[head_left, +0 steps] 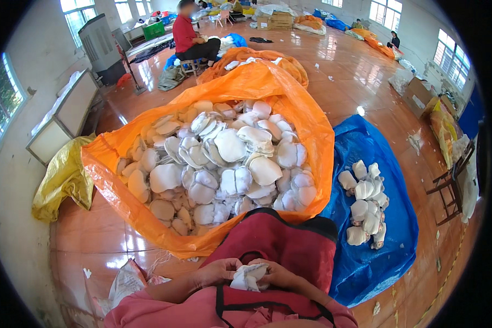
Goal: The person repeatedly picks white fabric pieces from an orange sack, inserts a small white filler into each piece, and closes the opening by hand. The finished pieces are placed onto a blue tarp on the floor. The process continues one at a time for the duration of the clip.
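In my lap, against the red apron (273, 240), I hold a small white padded fabric piece (248, 278). My left hand (222, 271) pinches its left edge, with thumb and forefinger together. The fingers of my right hand (277, 275) are closed on its right side and partly hide it. In front of my knees lies a large orange sheet sack (322, 131), spread wide. A heap of rounded white fabric pieces (230, 145) fills it, some flat and some folded or paired. On a blue sheet (391, 229) to my right sits a small pile of stuffed white pieces (372, 223).
A yellow sack (65, 177) lies left, beside a white panelled stand (65, 115). Beyond the orange sack, a person in red (185, 33) sits on a stool. At right stand a wooden chair (449, 188) and a cardboard box (418, 98). Scraps litter the tiled floor (361, 82).
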The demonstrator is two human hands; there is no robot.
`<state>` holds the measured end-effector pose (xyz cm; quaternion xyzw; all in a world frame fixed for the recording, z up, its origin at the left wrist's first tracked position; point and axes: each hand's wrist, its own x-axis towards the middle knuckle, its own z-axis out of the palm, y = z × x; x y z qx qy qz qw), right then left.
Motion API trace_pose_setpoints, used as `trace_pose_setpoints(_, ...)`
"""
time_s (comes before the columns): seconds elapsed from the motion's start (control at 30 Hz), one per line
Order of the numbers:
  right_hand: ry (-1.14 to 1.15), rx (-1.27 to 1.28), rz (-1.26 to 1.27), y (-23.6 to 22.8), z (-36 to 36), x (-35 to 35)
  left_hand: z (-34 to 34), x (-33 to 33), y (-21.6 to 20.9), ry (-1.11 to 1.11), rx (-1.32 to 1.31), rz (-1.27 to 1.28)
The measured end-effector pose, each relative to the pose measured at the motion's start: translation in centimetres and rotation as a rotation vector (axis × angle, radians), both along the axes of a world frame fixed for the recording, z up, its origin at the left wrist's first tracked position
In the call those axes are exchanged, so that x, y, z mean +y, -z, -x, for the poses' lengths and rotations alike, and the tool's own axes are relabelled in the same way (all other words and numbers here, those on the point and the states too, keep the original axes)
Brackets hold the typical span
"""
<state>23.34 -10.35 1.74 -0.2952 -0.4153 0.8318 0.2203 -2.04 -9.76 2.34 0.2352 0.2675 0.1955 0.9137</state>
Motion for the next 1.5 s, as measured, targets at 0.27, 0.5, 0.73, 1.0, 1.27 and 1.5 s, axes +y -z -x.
trace_pose_setpoints(0.27,0.146,-0.255,-0.288,2.6,1.6,0.0,-1.0,1.2,-1.3,-0.111,0.161,0.013)
trace_pose_setpoints(0.5,0.364,-0.329,-0.386,6.5,1.5,1.2,-4.4,3.4,0.0,0.008,0.82,-1.038)
trace_pose_setpoints(0.73,0.53,-0.133,-0.383,5.6,-1.2,5.0,-5.5,6.5,-0.7,-0.075,0.486,-0.612)
trace_pose_setpoints(1.0,0.369,-0.27,-0.451,2.4,-1.6,5.7,-3.6,7.5,1.0,-0.06,0.192,-0.12)
trace_pose_setpoints(1.27,0.321,-0.456,-0.8,2.5,-1.5,5.6,-3.9,7.0,0.1,-0.002,0.391,-0.255)
trace_pose_setpoints(1.5,0.302,-0.675,-0.924,0.2,-0.8,6.5,-4.7,6.9,0.9,-0.077,0.65,-0.671)
